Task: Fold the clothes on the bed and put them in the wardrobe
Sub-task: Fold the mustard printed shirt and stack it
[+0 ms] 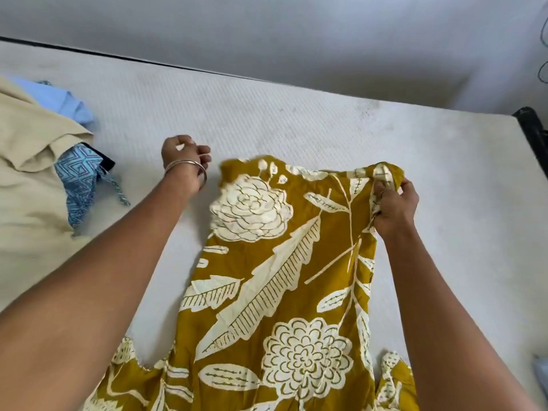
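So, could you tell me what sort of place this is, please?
Probably a bedroom: a bare mattress against a wall, with a floral garment spread on it and more clothes piled nearby.

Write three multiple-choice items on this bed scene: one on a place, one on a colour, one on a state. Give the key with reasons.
1. Where does the pile of other clothes lie?
A. left of the floral garment
B. on top of it
C. right of it

2. What is the floral garment's ground colour?
A. red
B. mustard yellow
C. black

3. What does the right hand do?
A. lies flat on the mattress
B. hangs idle
C. grips the garment's far corner

Key: 1 A, the pile sits at the mattress's left edge. 2 B, mustard with cream flowers. 3 C, fingers curl round bunched cloth; the left hand holds none.
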A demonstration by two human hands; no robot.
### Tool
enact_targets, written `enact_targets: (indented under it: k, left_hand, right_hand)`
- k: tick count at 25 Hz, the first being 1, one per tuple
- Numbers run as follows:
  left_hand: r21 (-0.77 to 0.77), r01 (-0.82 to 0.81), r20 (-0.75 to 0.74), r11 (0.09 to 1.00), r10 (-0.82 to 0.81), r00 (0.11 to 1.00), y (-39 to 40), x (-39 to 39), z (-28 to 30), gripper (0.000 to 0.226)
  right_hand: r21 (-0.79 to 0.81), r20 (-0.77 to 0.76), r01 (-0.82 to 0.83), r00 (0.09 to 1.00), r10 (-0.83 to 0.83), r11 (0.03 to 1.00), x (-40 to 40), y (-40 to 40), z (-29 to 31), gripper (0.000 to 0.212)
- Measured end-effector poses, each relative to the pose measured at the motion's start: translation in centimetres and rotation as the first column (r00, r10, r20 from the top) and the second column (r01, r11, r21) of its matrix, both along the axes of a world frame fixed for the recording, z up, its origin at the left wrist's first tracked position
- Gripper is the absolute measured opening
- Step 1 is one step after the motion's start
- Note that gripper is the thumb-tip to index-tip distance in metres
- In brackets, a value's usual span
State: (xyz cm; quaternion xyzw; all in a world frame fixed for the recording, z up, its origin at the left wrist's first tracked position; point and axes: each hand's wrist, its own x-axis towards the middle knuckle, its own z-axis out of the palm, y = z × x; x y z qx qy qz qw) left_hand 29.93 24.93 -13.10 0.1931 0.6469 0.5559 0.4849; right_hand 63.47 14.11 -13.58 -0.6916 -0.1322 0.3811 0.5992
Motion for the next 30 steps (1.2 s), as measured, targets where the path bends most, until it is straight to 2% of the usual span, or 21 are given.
enact_targets:
  k: [2, 3, 4, 5, 6, 7, 8, 11, 13, 14, 15, 16, 17, 18, 19, 20, 21, 22, 26, 29, 30]
  left_hand:
    - [-0.019, 0.055, -0.051, 0.998, -0.056, 0.997, 0.1, -0.7, 0.7, 0.016]
    - [-0.082, 0.178, -0.106, 0.981, -0.186, 0.977, -0.4, -1.0, 0.4, 0.01]
    - [-0.195, 0.32, -0.196, 0.927, -0.357, 0.913, -1.5, -1.2, -0.1, 0.03]
    - [-0.33, 0.43, -0.324, 0.84, -0.529, 0.784, -2.6, -1.2, -1.4, 0.052]
    - [-0.458, 0.486, -0.456, 0.744, -0.666, 0.59, -3.7, -0.8, -2.8, 0.071]
    - [-0.549, 0.512, -0.554, 0.66, -0.747, 0.369, -4.5, -0.3, -3.8, 0.086]
    - [-0.589, 0.533, -0.623, 0.607, -0.761, 0.178, -5.3, 0.5, -3.9, 0.097]
    - [-0.61, 0.661, -0.702, 0.438, -0.685, -0.194, -6.0, 2.3, -3.4, 0.11]
    - [-0.64, 0.672, -0.751, 0.372, -0.487, -0.446, -6.4, 3.4, -3.3, 0.094]
    - [-0.636, 0.678, -0.765, 0.369, -0.418, -0.49, -6.5, 3.9, -3.3, 0.078]
    - [-0.59, 0.704, -0.797, 0.395, -0.424, -0.43, -6.3, 4.4, -3.2, 0.063]
    - [-0.481, 0.745, -0.844, 0.462, -0.474, -0.251, -5.9, 4.9, -3.3, 0.051]
    - [-0.352, 0.747, -0.846, 0.565, -0.533, 0.004, -5.2, 5.3, -3.2, 0.043]
    - [-0.24, 0.683, -0.798, 0.69, -0.541, 0.267, -4.2, 5.6, -3.1, 0.039]
    - [-0.172, 0.57, -0.732, 0.804, -0.491, 0.472, -3.0, 5.5, -2.8, 0.038]
    - [-0.141, 0.45, -0.69, 0.882, -0.413, 0.594, -1.6, 5.0, -2.6, 0.038]
    - [-0.137, 0.354, -0.665, 0.925, -0.351, 0.66, -0.3, 4.3, -2.5, 0.038]
    - [-0.145, 0.293, -0.664, 0.945, -0.312, 0.68, 0.7, 3.5, -2.5, 0.037]
    - [-0.257, 0.295, -0.654, 0.92, -0.39, 0.648, 1.4, 1.1, -4.6, 0.043]
    - [-0.197, 0.369, -0.406, 0.908, -0.418, 0.812, -0.1, -0.1, -6.5, 0.054]
    - [-0.183, 0.393, -0.336, 0.901, -0.433, 0.836, -0.8, -0.3, -6.5, 0.062]
  right_hand:
    - [-0.083, 0.127, -0.094, 0.986, 0.104, 0.992, -0.2, 0.0, -0.4, 0.029]
    - [-0.205, 0.214, -0.16, 0.955, 0.204, 0.966, -0.4, -0.5, -0.8, 0.037]
    - [-0.334, 0.283, -0.175, 0.919, 0.276, 0.926, -0.7, -1.2, -1.1, 0.046]
    - [-0.415, 0.327, -0.143, 0.898, 0.294, 0.898, -0.9, -2.0, -1.7, 0.054]
    - [-0.456, 0.348, -0.113, 0.89, 0.293, 0.883, -1.2, -2.8, -1.8, 0.061]
    - [-0.459, 0.346, -0.092, 0.897, 0.274, 0.883, -1.3, -3.4, -2.2, 0.066]
    - [-0.466, 0.321, -0.092, 0.909, 0.265, 0.88, -1.3, -3.7, -2.4, 0.068]
    - [-0.454, 0.126, -0.143, 0.967, 0.222, 0.88, -0.5, -3.1, -2.4, 0.08]
    - [-0.41, -0.022, -0.143, 0.989, 0.147, 0.901, 0.0, -2.4, -2.4, 0.065]
    - [-0.385, -0.068, -0.147, 0.989, 0.131, 0.911, 0.1, -2.1, -2.4, 0.056]
    - [-0.376, -0.091, -0.14, 0.989, 0.113, 0.916, 0.1, -1.8, -2.6, 0.05]
    - [-0.378, -0.111, -0.138, 0.988, 0.103, 0.915, 0.0, -1.6, -2.6, 0.045]
    - [-0.384, -0.132, -0.139, 0.987, 0.095, 0.913, 0.1, -1.3, -2.8, 0.042]
    - [-0.379, -0.152, -0.131, 0.985, 0.078, 0.916, 0.1, -1.1, -2.8, 0.042]
    - [-0.373, -0.17, -0.13, 0.983, 0.07, 0.919, 0.2, -0.8, -2.9, 0.043]
    - [-0.361, -0.186, -0.133, 0.98, 0.068, 0.923, 0.1, -0.6, -3.0, 0.042]
    - [-0.337, -0.189, -0.133, 0.979, 0.071, 0.932, 0.1, -0.5, -3.2, 0.04]
    - [-0.312, -0.17, -0.122, 0.983, 0.071, 0.942, 0.1, -0.3, -3.3, 0.037]
    - [-0.246, -0.177, -0.13, 0.98, 0.087, 0.96, -0.4, -0.7, -3.8, 0.031]
    - [-0.238, -0.174, -0.204, 0.971, 0.165, 0.95, -0.5, -2.1, -3.7, 0.037]
    - [-0.232, -0.159, -0.23, 0.967, 0.197, 0.945, -0.4, -2.8, -3.7, 0.04]
